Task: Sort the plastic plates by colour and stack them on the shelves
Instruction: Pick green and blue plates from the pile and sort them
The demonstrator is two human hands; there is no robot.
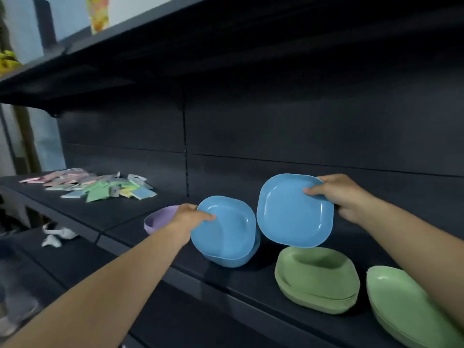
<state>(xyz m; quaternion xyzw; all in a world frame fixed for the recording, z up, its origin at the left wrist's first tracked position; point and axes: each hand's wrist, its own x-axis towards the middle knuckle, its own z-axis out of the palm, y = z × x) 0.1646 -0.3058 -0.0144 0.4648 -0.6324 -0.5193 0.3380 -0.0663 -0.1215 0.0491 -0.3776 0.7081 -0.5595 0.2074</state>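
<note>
My left hand point(187, 219) grips the left rim of a blue plate point(226, 229), which tilts over another blue plate point(233, 261) lying on the dark shelf point(140, 222). To its right, my right hand point(344, 197) pinches the upper right rim of a second blue plate point(293, 212) and holds it tilted in the air. A purple plate point(158, 219) lies behind my left hand, partly hidden. Below my right hand sits a stack of olive-green plates point(319, 280). A stack of light green plates point(404, 305) lies at the far right, partly covered by my right forearm.
Several pastel packets point(100, 187) lie in a heap at the shelf's left end. An upper shelf point(175, 46) hangs overhead and carries a colourful packet point(98, 13). White objects point(55, 237) sit on a lower level at left.
</note>
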